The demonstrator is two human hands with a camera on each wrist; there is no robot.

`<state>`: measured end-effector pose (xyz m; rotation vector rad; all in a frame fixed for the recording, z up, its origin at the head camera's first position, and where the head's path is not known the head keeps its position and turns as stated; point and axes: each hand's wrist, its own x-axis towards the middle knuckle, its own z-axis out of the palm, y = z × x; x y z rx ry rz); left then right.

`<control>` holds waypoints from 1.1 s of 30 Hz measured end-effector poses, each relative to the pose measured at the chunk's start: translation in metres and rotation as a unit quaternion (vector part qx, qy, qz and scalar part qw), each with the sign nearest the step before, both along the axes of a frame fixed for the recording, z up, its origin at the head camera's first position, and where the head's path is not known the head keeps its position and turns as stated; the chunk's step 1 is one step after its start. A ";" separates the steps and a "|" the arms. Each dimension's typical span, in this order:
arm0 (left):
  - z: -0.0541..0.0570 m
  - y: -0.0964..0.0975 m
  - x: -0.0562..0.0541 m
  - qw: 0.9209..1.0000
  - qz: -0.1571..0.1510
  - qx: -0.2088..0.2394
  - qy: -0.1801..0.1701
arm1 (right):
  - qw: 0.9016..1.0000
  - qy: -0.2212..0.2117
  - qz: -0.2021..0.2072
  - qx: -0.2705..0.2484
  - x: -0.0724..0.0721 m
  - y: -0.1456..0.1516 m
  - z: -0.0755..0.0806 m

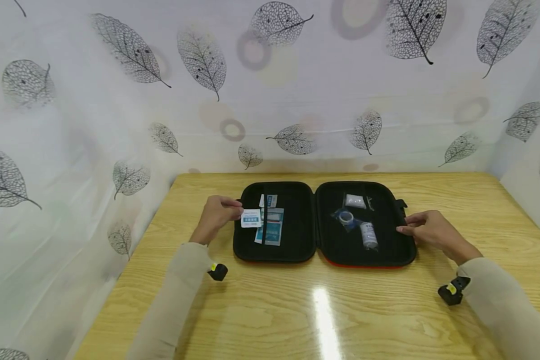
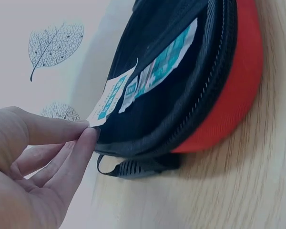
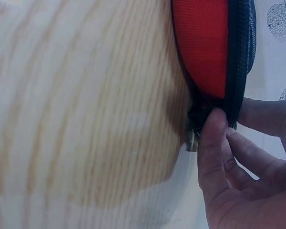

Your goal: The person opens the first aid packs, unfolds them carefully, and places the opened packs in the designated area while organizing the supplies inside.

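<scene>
A red zip case with a black lining [image 1: 297,245] lies unfolded flat on the table. My left hand [image 1: 218,215] pinches a small white packet with blue-green print [image 1: 250,218] by its edge, above the left half. Beside that packet, a black elastic strap [image 1: 265,200] crosses a larger teal packet [image 1: 274,227] and another small white packet [image 1: 271,201]. At the case's right rim, my right hand [image 1: 432,232] grips the edge between thumb and fingers. In the right half lie a blue-wrapped roll [image 1: 345,217], a white wrapped roll [image 1: 368,235] and a small white packet [image 1: 355,201].
The wooden table [image 1: 270,315] stretches in front of the case and to both sides. A white curtain with leaf prints [image 1: 297,85] hangs behind it and along the left. A black handle [image 2: 148,167] sticks out at the case's left side.
</scene>
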<state>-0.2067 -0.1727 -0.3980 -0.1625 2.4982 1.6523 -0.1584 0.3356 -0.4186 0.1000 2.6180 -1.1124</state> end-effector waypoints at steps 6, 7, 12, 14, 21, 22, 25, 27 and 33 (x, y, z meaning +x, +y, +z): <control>-0.004 -0.003 0.001 1.000 0.001 -0.017 -0.007 | 1.000 0.000 0.002 -0.003 0.000 0.001 0.000; -0.004 -0.002 0.001 1.000 0.002 -0.023 -0.008 | 1.000 0.000 0.003 -0.003 0.000 0.001 -0.001; -0.006 0.003 0.002 0.998 0.002 -0.064 -0.008 | 1.000 -0.001 0.003 0.002 0.000 0.002 -0.001; -0.006 0.005 0.002 0.997 0.001 -0.078 -0.006 | 1.000 -0.001 0.001 0.002 0.000 0.001 -0.001; -0.006 0.010 0.008 0.996 -0.018 -0.090 -0.004 | 1.000 -0.004 0.000 0.004 0.000 0.001 0.000; -0.006 0.011 0.010 0.996 -0.022 -0.090 -0.007 | 1.000 -0.005 0.000 0.004 0.000 0.001 0.000; -0.006 0.013 0.013 0.995 -0.035 -0.091 -0.013 | 1.000 -0.003 0.002 0.006 -0.001 0.001 0.000; -0.005 0.013 0.015 0.995 -0.038 -0.096 -0.014 | 1.000 -0.003 0.001 0.005 -0.001 0.001 0.000; -0.004 0.013 0.018 0.992 -0.041 -0.122 -0.010 | 1.000 -0.001 0.008 0.000 0.000 0.001 0.000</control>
